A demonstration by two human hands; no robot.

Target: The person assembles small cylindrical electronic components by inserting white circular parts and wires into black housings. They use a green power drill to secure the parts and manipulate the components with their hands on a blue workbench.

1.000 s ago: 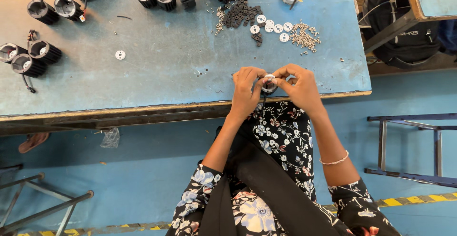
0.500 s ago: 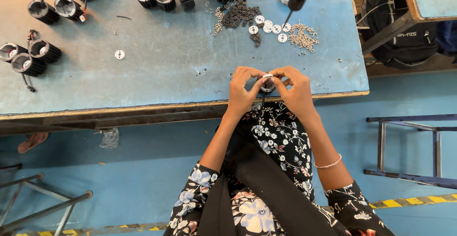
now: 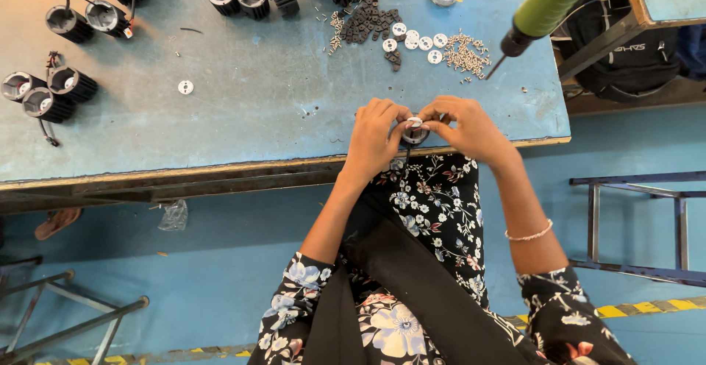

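Observation:
My left hand (image 3: 376, 135) and my right hand (image 3: 465, 128) meet at the near edge of the blue worktable (image 3: 243, 115). Between their fingertips they hold a small black round housing (image 3: 415, 134) with a white disc on top. Most of the housing is hidden by my fingers. A green-handled hanging screwdriver (image 3: 548, 8) dangles above the table's right side, its bit pointing down-left, apart from both hands.
Several white discs (image 3: 416, 40), small black parts (image 3: 368, 23) and screws (image 3: 465, 52) lie at the table's far middle. Black cylindrical housings (image 3: 48, 93) with wires stand at the far left and along the back. One white disc (image 3: 185, 86) lies alone. Metal stools stand on the blue floor.
The green screwdriver has swung further into view from the upper right. My hands stay at the table edge, turning the housing slightly.

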